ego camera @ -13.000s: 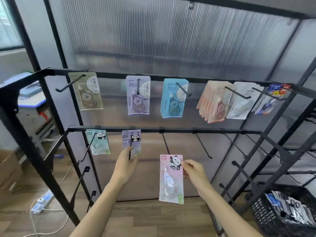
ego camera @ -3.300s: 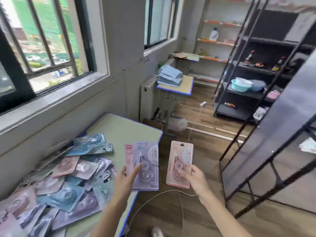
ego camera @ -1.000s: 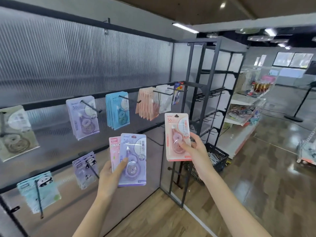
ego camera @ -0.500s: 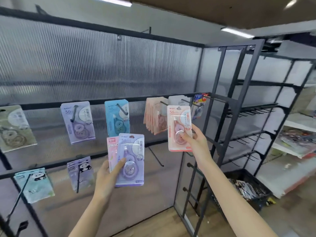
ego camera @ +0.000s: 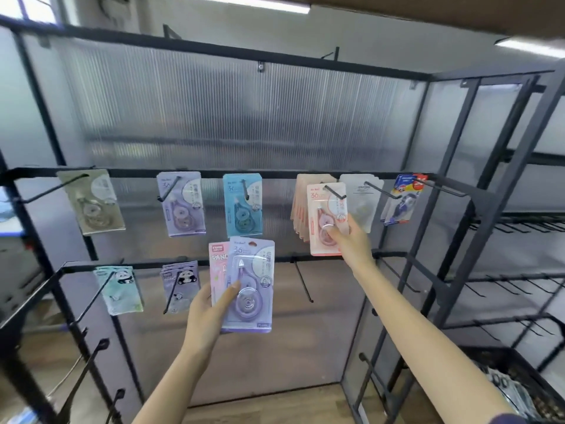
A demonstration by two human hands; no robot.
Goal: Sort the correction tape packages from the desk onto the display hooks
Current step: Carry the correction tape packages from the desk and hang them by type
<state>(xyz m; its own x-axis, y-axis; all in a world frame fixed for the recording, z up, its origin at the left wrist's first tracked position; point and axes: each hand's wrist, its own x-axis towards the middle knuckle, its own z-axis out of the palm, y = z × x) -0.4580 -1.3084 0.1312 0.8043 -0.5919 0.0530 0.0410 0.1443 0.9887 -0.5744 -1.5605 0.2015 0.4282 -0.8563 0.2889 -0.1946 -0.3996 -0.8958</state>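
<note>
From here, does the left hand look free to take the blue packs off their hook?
Probably not. The left hand already grips a purple pack and a pink pack, so it has no free fingers. The blue packs themselves hang unblocked just above it.

We have one wide-angle view, worn on the person's head, facing straight at the black rack of hooks from close range and tilted slightly upward. Both forearms reach in from the bottom edge. The ceiling light shows on top, the wooden floor below.
</note>
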